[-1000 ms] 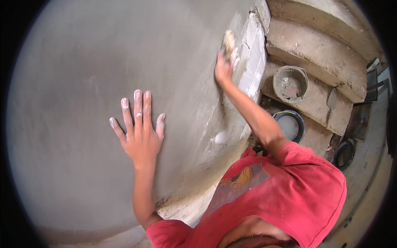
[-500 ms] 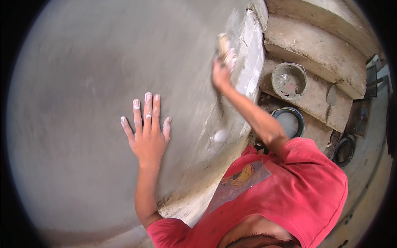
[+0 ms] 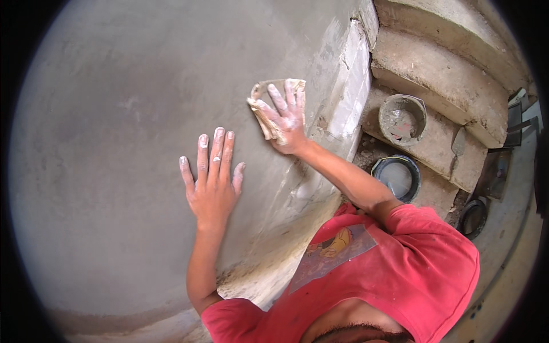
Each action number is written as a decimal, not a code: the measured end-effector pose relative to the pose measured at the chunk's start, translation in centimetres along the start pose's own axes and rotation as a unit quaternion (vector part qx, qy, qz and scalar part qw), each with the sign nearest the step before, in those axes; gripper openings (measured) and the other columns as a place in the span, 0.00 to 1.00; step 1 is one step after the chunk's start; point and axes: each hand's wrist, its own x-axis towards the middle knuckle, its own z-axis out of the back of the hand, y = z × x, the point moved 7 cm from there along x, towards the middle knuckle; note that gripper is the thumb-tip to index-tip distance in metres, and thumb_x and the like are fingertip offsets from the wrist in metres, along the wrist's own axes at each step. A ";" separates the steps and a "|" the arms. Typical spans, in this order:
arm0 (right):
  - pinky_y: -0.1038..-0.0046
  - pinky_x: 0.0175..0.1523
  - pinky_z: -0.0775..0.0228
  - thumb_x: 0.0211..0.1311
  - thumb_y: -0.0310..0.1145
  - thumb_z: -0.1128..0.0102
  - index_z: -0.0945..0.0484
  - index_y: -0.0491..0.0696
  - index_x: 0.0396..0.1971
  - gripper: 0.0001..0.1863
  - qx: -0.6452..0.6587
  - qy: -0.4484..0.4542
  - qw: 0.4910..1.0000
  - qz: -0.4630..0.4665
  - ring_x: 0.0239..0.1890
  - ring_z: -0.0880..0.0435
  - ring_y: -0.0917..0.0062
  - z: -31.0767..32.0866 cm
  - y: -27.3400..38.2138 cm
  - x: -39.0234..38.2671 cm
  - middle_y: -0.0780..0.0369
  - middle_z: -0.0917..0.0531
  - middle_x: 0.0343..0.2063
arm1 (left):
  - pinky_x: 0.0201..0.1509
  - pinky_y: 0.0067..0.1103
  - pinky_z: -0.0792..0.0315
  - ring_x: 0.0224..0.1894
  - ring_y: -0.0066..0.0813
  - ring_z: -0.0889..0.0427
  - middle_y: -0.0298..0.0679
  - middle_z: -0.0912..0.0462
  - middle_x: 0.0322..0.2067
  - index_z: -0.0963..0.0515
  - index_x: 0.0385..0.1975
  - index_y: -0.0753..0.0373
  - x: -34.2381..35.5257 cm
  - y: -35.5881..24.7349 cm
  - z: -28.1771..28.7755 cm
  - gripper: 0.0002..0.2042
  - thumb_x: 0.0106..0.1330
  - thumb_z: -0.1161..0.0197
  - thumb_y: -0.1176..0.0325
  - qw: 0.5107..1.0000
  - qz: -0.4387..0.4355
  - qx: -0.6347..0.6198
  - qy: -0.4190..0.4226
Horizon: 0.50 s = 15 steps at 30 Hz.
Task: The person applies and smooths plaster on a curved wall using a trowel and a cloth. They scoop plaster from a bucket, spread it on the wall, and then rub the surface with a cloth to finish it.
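Observation:
My left hand [image 3: 214, 188] lies flat on the grey plastered wall [image 3: 131, 160], its fingers spread and their tips dusted white. Higher up and to the right, my right hand [image 3: 289, 123] presses a cream-coloured folded cloth [image 3: 263, 91] against the same wall. The fingers are fanned over the cloth, and its bunched edges stick out around the palm. White paste coats the fingers of this hand. A whitish strip of finish [image 3: 353, 74] runs along the wall's right edge, just beyond the cloth.
Rough concrete steps [image 3: 426, 54] climb on the right. On them stand a mortar-caked bucket [image 3: 402, 120] with wet grey mix and a dark bucket [image 3: 396, 178] of cloudy water. A trowel [image 3: 458, 143] lies beside them. Lower right is a black round container [image 3: 473, 219].
My right hand has swept the cloth left and slightly down, away from the whitish strip. My left hand has shifted slightly right in the picture, still flat on the wall.

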 end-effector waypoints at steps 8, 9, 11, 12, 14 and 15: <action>0.34 0.84 0.76 0.72 0.44 0.39 0.38 0.55 0.83 0.41 0.143 -0.152 0.928 -0.310 0.86 0.56 0.43 -0.2 -10.5 10.8 0.53 0.43 0.84 | 0.86 0.47 0.50 0.81 0.26 0.36 0.18 0.32 0.79 0.30 0.78 0.36 -0.3 0.2 -0.6 0.35 0.70 0.35 0.39 1.000 -0.002 0.000 0.008; 0.34 0.84 0.76 0.72 0.44 0.39 0.36 0.55 0.82 0.39 0.113 -0.099 0.966 -0.208 0.86 0.56 0.44 0.3 -6.3 10.7 0.54 0.43 0.84 | 0.86 0.47 0.50 0.81 0.26 0.36 0.18 0.32 0.79 0.30 0.78 0.36 -0.1 0.2 -0.9 0.35 0.70 0.35 0.39 1.000 -0.005 -0.001 0.002; 0.34 0.84 0.77 0.72 0.45 0.39 0.33 0.56 0.81 0.38 0.082 -0.044 0.992 -0.081 0.86 0.55 0.46 -0.1 -2.4 8.7 0.55 0.42 0.84 | 0.86 0.47 0.50 0.81 0.26 0.35 0.18 0.32 0.79 0.30 0.78 0.36 -0.3 0.2 -0.8 0.36 0.70 0.34 0.40 1.000 -0.014 0.001 -0.008; 0.34 0.84 0.77 0.72 0.45 0.40 0.32 0.57 0.80 0.37 0.081 -0.048 0.994 -0.060 0.86 0.55 0.47 -1.1 -2.9 5.9 0.55 0.42 0.84 | 0.86 0.48 0.50 0.81 0.27 0.35 0.19 0.32 0.79 0.30 0.78 0.36 -0.2 0.4 -0.7 0.36 0.70 0.34 0.40 1.000 -0.012 -0.005 -0.007; 0.33 0.84 0.75 0.73 0.46 0.40 0.32 0.56 0.80 0.37 0.044 -0.053 0.992 -0.104 0.86 0.54 0.46 -0.8 -6.0 4.2 0.55 0.43 0.84 | 0.86 0.48 0.51 0.81 0.27 0.35 0.19 0.32 0.79 0.30 0.78 0.36 -0.1 0.5 -0.4 0.36 0.70 0.34 0.40 1.000 -0.003 -0.019 0.002; 0.33 0.83 0.74 0.73 0.45 0.41 0.33 0.56 0.80 0.37 0.086 -0.091 0.967 -0.220 0.86 0.54 0.44 -0.8 -9.8 5.3 0.54 0.44 0.84 | 0.86 0.48 0.51 0.81 0.28 0.35 0.19 0.32 0.79 0.30 0.78 0.36 0.2 0.2 -0.6 0.35 0.70 0.34 0.40 1.000 0.009 -0.023 -0.001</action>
